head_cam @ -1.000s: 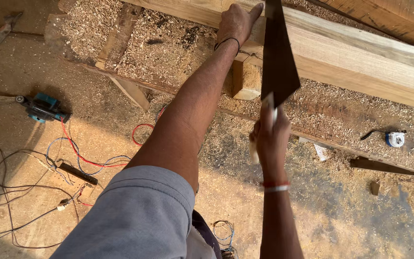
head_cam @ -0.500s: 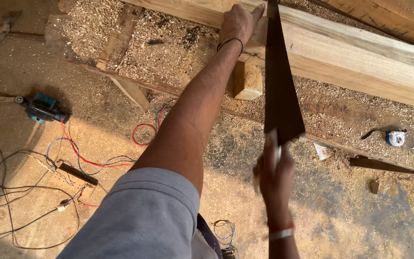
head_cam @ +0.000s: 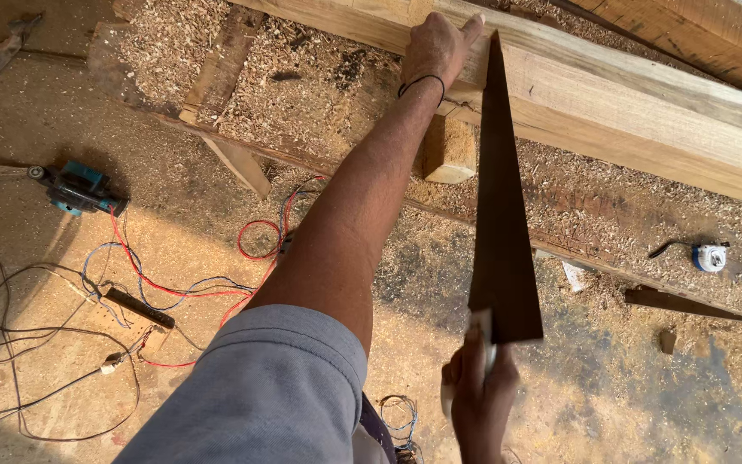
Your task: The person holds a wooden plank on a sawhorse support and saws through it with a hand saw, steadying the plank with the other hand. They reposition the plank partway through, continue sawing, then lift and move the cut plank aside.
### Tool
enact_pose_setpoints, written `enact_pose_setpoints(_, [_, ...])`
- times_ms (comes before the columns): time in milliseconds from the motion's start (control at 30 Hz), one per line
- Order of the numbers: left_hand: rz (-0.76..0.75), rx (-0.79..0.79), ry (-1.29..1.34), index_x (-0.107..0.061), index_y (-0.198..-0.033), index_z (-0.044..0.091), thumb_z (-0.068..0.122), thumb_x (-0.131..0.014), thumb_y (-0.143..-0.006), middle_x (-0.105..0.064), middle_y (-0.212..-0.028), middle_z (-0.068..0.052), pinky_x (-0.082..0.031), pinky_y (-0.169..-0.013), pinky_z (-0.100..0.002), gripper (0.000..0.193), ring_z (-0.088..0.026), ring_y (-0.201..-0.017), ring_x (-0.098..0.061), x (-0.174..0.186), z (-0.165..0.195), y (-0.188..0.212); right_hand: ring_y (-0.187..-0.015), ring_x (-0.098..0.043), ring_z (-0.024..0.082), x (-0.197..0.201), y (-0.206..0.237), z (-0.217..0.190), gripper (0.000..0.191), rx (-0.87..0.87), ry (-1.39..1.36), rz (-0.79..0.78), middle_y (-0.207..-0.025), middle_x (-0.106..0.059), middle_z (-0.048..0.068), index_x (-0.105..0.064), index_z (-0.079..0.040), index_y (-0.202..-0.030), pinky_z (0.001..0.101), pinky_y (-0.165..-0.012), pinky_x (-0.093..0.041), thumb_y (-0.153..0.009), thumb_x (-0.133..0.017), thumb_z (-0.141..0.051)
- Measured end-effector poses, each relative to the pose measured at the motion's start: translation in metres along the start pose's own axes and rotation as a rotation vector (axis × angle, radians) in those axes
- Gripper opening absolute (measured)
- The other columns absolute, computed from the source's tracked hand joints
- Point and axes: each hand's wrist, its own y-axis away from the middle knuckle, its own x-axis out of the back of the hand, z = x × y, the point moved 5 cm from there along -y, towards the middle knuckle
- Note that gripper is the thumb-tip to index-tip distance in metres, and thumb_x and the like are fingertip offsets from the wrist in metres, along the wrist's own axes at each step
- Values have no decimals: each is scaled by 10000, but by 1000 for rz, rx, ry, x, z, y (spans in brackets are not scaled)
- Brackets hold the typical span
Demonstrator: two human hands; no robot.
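On the timber beam (head_cam: 646, 112), the left hand (head_cam: 435, 43) presses flat, fingers spread, just beside the handsaw (head_cam: 500, 223). The right hand (head_cam: 478, 399) clenches its handle; long, straight strokes would likely cut best.

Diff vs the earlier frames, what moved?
The right hand drew the saw back toward the person, so the handle sits lower in view; its grip on the handle is unchanged. The left hand stayed braced on the beam. The power tool and cables on the ground did not move.
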Motion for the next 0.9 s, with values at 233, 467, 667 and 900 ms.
enact_pose_setpoints(233, [-1, -12, 22, -690, -939, 47, 600, -624, -915, -665, -575, -46, -544, -388, -283, 557, -102, -455, -683, 10, 6, 1, -409, -547, 99, -62, -168, -48, 394, 220, 243, -54, -597, -564, 46, -590, 23, -1036, 248, -312, -483, -1128, -445, -331])
enact_pose_setpoints(467, [26, 25, 15, -673, -936, 13, 594, -618, -926, -689, -636, -67, -560, -405, -323, 584, -151, -500, -703, 0, 1, -6, -428, -372, 22, 6, 31, 26, 312, -99, -70, 96, -556, -422, -37, -554, 83, -1288, 256, -364, -281, -1053, -518, -120])
enact_pose_setpoints(667, [-4, 44, -3, -687, -826, 43, 603, -598, -936, -698, -623, -71, -563, -378, -294, 578, -127, -488, -708, 4, 2, 1, -422, -599, 94, -23, -87, -35, 396, 213, 382, -39, -593, -604, 33, -595, 74, -1222, 258, -308, -513, -1086, -493, -283])
enact_pose_setpoints(900, [20, 0, 46, -631, -849, 73, 565, -628, -907, -637, -534, -11, -528, -318, -254, 496, -91, -418, -658, 6, 2, 0, -382, -538, 61, -49, -121, -17, 348, 403, 302, -98, -601, -574, 9, -546, 52, -1187, 246, -321, -438, -1121, -395, -254])
